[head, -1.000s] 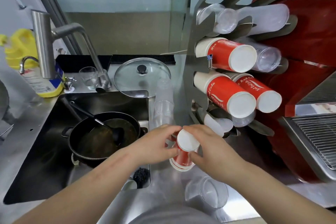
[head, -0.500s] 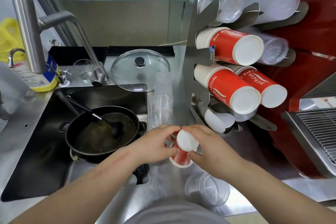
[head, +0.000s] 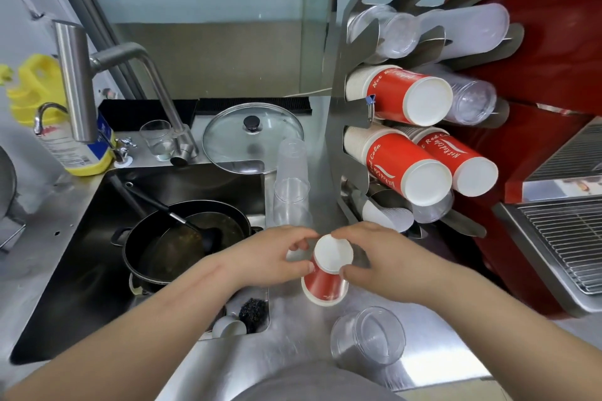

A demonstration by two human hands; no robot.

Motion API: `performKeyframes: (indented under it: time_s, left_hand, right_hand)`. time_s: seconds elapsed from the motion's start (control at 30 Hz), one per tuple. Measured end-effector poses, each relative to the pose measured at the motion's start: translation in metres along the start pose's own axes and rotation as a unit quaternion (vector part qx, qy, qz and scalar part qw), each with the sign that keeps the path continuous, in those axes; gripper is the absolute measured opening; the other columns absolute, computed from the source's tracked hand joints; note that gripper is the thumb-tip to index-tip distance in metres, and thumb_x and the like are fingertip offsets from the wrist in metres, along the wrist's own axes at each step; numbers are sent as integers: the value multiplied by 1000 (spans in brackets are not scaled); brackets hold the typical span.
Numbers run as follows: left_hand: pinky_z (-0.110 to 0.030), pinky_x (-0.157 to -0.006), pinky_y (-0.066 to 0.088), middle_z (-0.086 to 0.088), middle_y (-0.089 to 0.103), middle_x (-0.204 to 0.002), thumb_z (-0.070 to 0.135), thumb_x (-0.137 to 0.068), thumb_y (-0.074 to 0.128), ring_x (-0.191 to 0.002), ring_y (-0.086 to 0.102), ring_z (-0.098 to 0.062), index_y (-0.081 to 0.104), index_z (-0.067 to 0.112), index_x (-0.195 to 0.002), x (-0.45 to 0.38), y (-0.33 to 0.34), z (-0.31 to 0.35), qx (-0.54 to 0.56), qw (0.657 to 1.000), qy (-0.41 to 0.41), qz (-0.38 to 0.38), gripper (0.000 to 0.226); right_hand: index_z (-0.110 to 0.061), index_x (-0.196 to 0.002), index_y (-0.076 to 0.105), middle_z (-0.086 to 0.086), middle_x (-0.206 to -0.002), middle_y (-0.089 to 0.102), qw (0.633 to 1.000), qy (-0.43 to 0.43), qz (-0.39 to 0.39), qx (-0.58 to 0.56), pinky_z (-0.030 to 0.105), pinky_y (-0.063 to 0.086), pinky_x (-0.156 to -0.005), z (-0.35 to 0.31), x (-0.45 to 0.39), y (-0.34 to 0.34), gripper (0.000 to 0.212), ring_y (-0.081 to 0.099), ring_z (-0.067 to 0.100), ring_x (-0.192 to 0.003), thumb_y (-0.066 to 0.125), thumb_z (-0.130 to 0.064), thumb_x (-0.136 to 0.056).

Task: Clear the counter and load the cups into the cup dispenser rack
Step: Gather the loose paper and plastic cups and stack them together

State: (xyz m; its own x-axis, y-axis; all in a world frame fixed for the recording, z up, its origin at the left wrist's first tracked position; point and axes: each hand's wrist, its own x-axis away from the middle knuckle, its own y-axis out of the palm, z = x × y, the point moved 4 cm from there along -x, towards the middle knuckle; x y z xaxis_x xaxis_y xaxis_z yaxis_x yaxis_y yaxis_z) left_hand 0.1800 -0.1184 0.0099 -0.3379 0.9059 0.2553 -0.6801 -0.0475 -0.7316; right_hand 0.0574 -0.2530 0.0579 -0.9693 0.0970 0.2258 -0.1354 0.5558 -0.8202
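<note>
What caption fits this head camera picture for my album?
Both hands, left and right, grip an upside-down red paper cup above the steel counter.

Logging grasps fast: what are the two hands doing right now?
Left hand: fingers curled on the small red paper cup stack, holding it.
Right hand: pinching the same stack near its white base.

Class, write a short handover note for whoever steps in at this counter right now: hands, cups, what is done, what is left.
Left hand and right hand both grip the upside-down red paper cups over the counter.
Rack already holds red and clear cups.
Left to load: the held red cups, the tall clear cup stack by the sink, the clear cups lying on their side near the front edge.
</note>
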Motion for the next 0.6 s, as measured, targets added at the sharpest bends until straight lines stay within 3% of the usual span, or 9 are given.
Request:
performKeyframes:
  time_s: [0.1,0.23,0.33,0.47,0.6]
  left_hand:
    - [-14,-88,41,10,59,-121,41,-90,61,-114,54,-4,53,29,-132,7,-18,9,-61,998,7,-21,44]
    - [-21,-91,44,10,63,-108,39,-90,62,-100,57,-2,66,27,-110,21,-34,33,-92,994,52,-4,23]
    - [-25,-94,46,15,61,-110,50,-83,58,-103,56,1,63,33,-115,33,-24,50,-59,995,82,-16,37]
    - [-18,-96,43,14,55,-124,39,-84,71,-113,51,0,52,35,-130,43,10,67,12,995,89,-50,50]
    - [-18,-100,41,12,47,-136,39,-81,75,-117,47,3,41,34,-141,43,46,65,31,996,68,-40,69]
  right_hand:
    - [-37,-131,47,-11,-122,54,998,1,-41,55,24,43,-94,3,9,-16,49,51,4,-107,61,-41,-84]
    - [-40,-130,48,-16,-124,56,992,14,-99,79,21,42,-93,8,30,-29,43,52,2,-108,58,-39,-88]
    - [-34,-135,45,-13,-129,54,988,48,-113,92,17,40,-93,23,46,-31,47,52,5,-112,58,-37,-90]
    - [-41,-131,46,-17,-122,55,992,82,-83,41,19,43,-95,49,70,-14,51,53,2,-111,65,-34,-85]
    - [-47,-140,32,-21,-124,46,991,111,-76,-28,16,40,-94,60,93,24,69,50,-1,-110,68,-34,-82]
